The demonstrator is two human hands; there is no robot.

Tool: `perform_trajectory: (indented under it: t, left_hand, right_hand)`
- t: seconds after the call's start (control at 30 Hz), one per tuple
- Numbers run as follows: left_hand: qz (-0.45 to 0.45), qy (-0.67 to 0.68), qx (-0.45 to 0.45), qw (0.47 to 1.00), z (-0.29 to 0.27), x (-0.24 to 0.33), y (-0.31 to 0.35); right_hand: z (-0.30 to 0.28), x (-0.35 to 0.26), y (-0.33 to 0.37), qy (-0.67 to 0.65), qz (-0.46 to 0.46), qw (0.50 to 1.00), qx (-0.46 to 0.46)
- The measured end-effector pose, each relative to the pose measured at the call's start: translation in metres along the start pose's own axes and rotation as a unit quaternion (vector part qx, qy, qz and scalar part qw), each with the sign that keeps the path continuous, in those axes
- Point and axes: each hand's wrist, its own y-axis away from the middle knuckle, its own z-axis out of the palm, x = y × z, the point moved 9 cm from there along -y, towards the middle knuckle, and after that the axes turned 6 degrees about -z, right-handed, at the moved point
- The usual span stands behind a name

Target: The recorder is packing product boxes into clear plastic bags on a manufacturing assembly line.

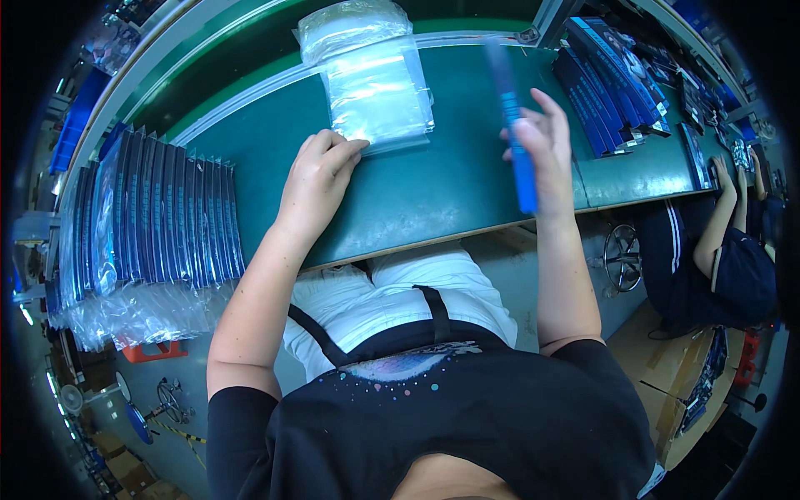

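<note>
My right hand grips a slim dark-blue box, held upright on edge above the table and blurred by motion. A pile of clear plastic bags lies near the far edge of the table, in front of me. At its near left corner, my left hand has its fingers pressed together on the edge of a bag; the fingertips are partly hidden. On the left stands a long row of similar blue boxes wrapped in clear bags.
The green tabletop runs beneath both hands. Stacked blue boxes fill the right end. A co-worker's arm rests at the table farther right. An open cardboard box stands at lower right, beside a round-footed stool.
</note>
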Motion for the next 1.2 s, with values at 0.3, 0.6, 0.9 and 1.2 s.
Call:
perform_trajectory:
  t: [0.3,0.6,0.9,1.2]
  left_hand:
    - [-0.03,0.069,0.017,0.997,-0.001,-0.017,0.002]
    - [-0.137,0.137,-0.056,0.979,-0.002,-0.04,-0.003]
    - [-0.262,0.209,-0.121,0.935,0.004,-0.05,0.002]
    - [0.014,0.006,0.024,1.0,-0.031,0.011,0.01]
  right_hand:
    - [0.08,0.025,0.07,-0.341,0.308,0.873,-0.164]
    - [0.129,0.03,0.056,-0.299,0.325,0.842,-0.31]
    - [0.105,0.029,0.054,-0.247,0.269,0.902,-0.229]
    - [0.103,0.045,0.062,-0.23,0.282,0.923,-0.125]
